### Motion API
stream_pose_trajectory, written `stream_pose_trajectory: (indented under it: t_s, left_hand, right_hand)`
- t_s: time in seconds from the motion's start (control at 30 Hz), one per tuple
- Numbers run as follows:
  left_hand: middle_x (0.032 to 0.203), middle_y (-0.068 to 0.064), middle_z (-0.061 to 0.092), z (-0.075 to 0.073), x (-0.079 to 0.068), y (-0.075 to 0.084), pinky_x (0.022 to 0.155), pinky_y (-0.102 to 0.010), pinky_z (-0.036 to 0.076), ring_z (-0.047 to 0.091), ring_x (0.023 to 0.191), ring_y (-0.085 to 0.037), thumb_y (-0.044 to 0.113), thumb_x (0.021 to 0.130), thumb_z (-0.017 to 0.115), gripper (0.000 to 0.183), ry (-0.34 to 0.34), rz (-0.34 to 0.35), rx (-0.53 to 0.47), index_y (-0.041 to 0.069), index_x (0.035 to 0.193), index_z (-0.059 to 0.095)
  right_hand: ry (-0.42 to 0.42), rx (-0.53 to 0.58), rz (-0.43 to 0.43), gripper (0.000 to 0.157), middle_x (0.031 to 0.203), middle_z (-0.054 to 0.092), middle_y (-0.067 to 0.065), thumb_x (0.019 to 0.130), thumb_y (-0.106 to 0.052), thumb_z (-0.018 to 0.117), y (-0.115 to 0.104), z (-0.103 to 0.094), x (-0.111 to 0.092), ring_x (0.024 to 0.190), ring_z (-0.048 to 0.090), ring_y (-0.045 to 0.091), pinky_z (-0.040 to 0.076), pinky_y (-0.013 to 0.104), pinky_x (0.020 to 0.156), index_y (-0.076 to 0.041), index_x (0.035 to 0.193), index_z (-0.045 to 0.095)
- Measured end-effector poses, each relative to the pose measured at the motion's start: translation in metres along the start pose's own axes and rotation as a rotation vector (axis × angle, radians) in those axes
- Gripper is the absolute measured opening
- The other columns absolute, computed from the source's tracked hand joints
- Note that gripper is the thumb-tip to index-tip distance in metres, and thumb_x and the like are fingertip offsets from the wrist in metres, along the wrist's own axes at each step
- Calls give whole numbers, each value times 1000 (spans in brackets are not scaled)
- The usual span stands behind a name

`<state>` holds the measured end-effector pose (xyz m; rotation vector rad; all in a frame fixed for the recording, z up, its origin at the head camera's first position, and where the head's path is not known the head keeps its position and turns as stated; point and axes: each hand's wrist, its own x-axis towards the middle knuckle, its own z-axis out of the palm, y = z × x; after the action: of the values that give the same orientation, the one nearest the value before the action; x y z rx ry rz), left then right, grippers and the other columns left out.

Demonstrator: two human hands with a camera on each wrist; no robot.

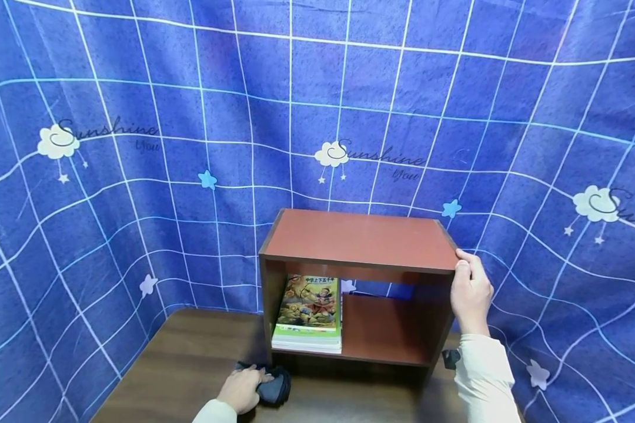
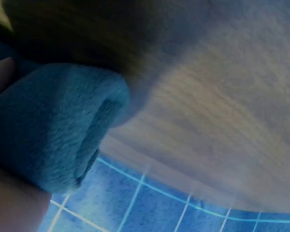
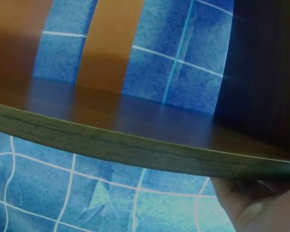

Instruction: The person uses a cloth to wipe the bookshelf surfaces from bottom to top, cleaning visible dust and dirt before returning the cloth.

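Observation:
My left hand (image 1: 243, 389) holds a folded dark blue-grey cloth (image 1: 274, 388) down on the table, just in front of the shelf's left foot. In the left wrist view the bunched cloth (image 2: 58, 125) sits between the thumb and the other fingers. My right hand (image 1: 472, 289) grips the upper right front corner of a small wooden shelf (image 1: 360, 238), which has a red-brown top and dark side panels. In the right wrist view that hand (image 3: 261, 208) is against the shelf's dark-edged board (image 3: 135, 152). A stack of books (image 1: 309, 314) lies inside, on the left of the lower board.
The shelf stands on a brown wooden table (image 1: 190, 358), near its back edge. A blue checked curtain (image 1: 275, 117) hangs behind and at both sides. Near the right sleeve is a small dark object (image 1: 451, 358), its kind unclear.

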<state>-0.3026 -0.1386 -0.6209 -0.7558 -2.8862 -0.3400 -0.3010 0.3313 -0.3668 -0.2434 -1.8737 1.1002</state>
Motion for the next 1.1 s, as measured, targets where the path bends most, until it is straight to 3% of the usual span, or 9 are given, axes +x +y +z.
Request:
stream_pose_trajectory:
  t_s: [0.1, 0.27, 0.43, 0.6, 0.7, 0.8, 0.9, 1.0, 1.1]
  left_hand:
    - [115, -8, 72, -2, 5, 2, 87, -64, 47, 63, 112, -42, -4, 63, 64, 55, -7, -7, -46, 20, 110, 79]
    - [100, -1, 73, -6, 12, 7, 74, -52, 48, 68, 95, -28, -4, 64, 65, 44, -6, -23, -52, 20, 98, 78]
    - [99, -1, 74, -15, 14, 6, 74, -48, 51, 68, 90, -24, -4, 67, 62, 43, -83, -12, -103, 20, 97, 80]
    - [84, 9, 67, -45, 11, 6, 66, -33, 46, 57, 74, -11, -5, 68, 59, 39, -173, 6, -300, 23, 86, 79]
    - [75, 14, 61, -74, 12, 9, 61, -27, 43, 50, 65, -6, -5, 65, 57, 39, -146, 81, -452, 23, 83, 76]
    - [74, 14, 60, -113, 15, 16, 59, -26, 44, 52, 64, -6, -6, 65, 56, 44, -52, 136, -569, 24, 90, 74]
    - [82, 12, 64, -155, 15, 27, 64, -28, 48, 57, 71, -9, -10, 67, 59, 50, 127, 142, -638, 23, 101, 74]
    - [95, 5, 71, -193, 15, 39, 73, -27, 49, 62, 83, -9, -16, 66, 62, 54, 420, 195, -667, 16, 109, 74]
    - [109, -6, 72, -224, 20, 50, 85, -25, 48, 65, 97, -12, -17, 69, 67, 53, 759, 295, -606, 6, 116, 73]
  right_hand:
    - [29, -1, -19, 38, 128, 68, 7, 101, -27, 44, -1, -1, 2, 121, 59, 36, 41, 50, 90, -12, 121, 73]
    - [26, -2, -17, 39, 129, 67, 8, 101, -26, 43, 1, -1, 2, 121, 59, 36, 41, 50, 91, -12, 122, 73]
    - [38, -3, -17, 38, 128, 68, 8, 102, -26, 43, 6, 2, 1, 121, 59, 36, 41, 50, 90, -12, 121, 73]
    - [36, 2, -16, 39, 128, 68, 8, 101, -26, 44, 8, 3, -1, 121, 59, 36, 41, 50, 90, -12, 122, 73]
    - [44, 3, -25, 38, 127, 68, 8, 101, -24, 44, 7, 3, -1, 120, 60, 35, 41, 49, 90, -11, 121, 74]
    - [50, 1, -35, 38, 127, 68, 8, 101, -24, 44, 5, 2, 1, 120, 60, 34, 42, 48, 89, -11, 121, 73]
    - [52, -4, -37, 39, 127, 68, 8, 101, -24, 43, 3, 1, 2, 120, 60, 34, 42, 49, 89, -11, 122, 73]
    - [47, -5, -30, 40, 128, 68, 7, 101, -25, 43, 1, 2, 1, 120, 60, 34, 42, 50, 89, -11, 122, 73]
    - [36, -5, -22, 40, 128, 68, 7, 101, -26, 43, 1, 3, 0, 120, 60, 34, 42, 50, 90, -12, 122, 73]
